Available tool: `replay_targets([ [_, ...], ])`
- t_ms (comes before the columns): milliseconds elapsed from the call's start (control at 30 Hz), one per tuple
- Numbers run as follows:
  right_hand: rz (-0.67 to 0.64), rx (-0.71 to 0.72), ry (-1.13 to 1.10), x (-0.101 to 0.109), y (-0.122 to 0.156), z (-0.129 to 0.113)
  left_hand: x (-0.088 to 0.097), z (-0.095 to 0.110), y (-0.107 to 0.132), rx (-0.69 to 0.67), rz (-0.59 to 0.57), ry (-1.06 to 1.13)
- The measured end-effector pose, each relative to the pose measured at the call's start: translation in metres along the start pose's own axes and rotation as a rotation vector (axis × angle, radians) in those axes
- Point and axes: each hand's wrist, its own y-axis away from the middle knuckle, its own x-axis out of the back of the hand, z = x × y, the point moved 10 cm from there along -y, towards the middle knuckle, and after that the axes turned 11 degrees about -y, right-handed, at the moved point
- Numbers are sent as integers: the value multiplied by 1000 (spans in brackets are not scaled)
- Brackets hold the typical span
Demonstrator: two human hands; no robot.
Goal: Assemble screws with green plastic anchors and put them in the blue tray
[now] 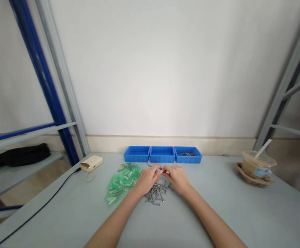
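Head view: you're holding left hand (148, 179), right hand (178, 178) fingertip-close, can't tell grip; screws (156, 192) lying nearside, nearer left, pointing mixed ways.

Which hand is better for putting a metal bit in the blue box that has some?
Probably the right hand: it is nearer that blue box. The left hand is farther away, beside the green plastic.
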Motion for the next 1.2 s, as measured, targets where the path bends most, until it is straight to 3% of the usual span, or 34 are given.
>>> replay_targets([
  [267, 9, 1, -22, -1, 1, 0, -4, 1, -2, -17, 14, -147],
  [567, 25, -11, -68, 4, 1, 0, -1, 4, -1, -39, 23, -132],
  [867, 12, 19, -131, 2, 2, -6, -11, -8, -1, 34, 6, 24],
  [1033, 9, -28, -111, -2, -1, 2, -13, -7, -5, -4, 37, -127],
  [1200, -68, -43, -243, 8, 1, 10, 4, -14, -3, 23, 132, -278],
])
